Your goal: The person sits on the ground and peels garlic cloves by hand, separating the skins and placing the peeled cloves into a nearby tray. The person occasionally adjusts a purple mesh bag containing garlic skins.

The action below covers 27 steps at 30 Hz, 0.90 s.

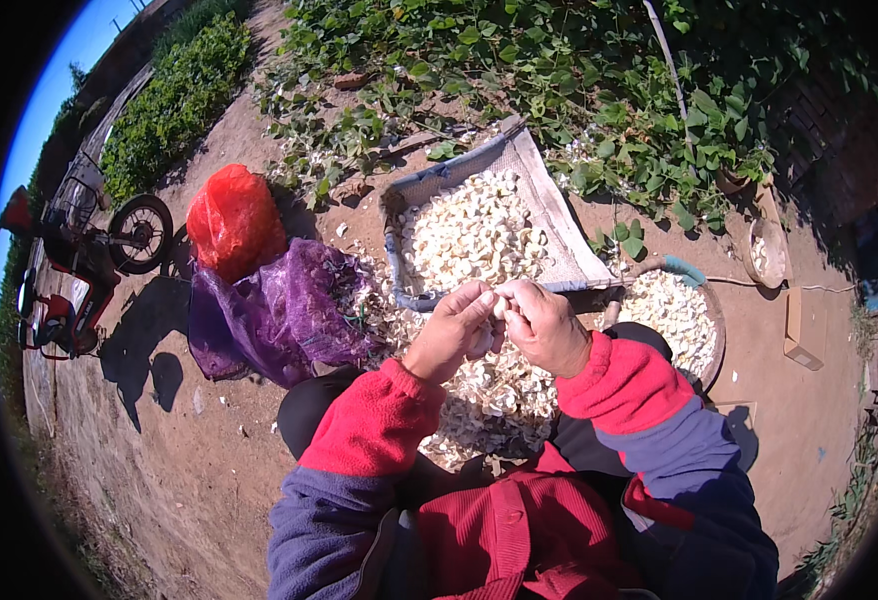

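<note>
My left hand (455, 330) and my right hand (542, 324) meet at the fingertips in front of me. Pinched between them is a small pale piece (500, 306), which looks like a garlic clove; fingers cover most of it. Just beyond lies a scoop-shaped woven basket (562, 217) with blue cloth on its rim, heaped with pale cloves (476, 232). Beneath my hands and between my knees spreads a pile of dry, papery skins (495, 409). By my right forearm, a round container (718, 330) holds many more whitish cloves (668, 319).
A purple mesh sack (274, 315) and a red bag (235, 221) lie to the left. Farther left stands a red electric scooter (78, 300). Leafy vines (596, 90) border the far side. Rightward are a small bowl (767, 255) and a cardboard box (805, 328).
</note>
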{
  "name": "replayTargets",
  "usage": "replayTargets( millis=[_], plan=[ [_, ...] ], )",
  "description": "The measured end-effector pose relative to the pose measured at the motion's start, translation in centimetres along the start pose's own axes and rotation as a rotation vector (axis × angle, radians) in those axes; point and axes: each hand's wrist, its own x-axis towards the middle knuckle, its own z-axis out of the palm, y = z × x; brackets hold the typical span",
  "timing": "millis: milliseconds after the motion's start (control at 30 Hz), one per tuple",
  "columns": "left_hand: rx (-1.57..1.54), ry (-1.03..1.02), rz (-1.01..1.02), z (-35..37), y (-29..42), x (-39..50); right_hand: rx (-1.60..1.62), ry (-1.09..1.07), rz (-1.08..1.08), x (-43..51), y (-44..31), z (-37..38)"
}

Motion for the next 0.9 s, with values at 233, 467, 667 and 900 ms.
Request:
replayTargets(
  millis=[233, 467, 667, 900],
  plan=[
    [0.172, 0.064, 0.065, 0.3, -0.6, 0.2, 0.166, -0.065, 0.219, 0.0, 0.1, 0.1],
    [0.419, 0.074, 0.09, 0.7, -0.8, 0.1, 0.567, -0.148, 0.673, 0.5, -0.1, -0.5],
    [0.053, 0.009, -0.026, 0.3, 0.1, -0.1, 0.698, -0.12, 0.641, 0.8, -0.9, -1.5],
    [-0.021, 0.142, 0.024, 0.7, -0.6, 0.4, 0.15, -0.03, 0.156, 0.5, -0.7, -0.2]
  ],
)
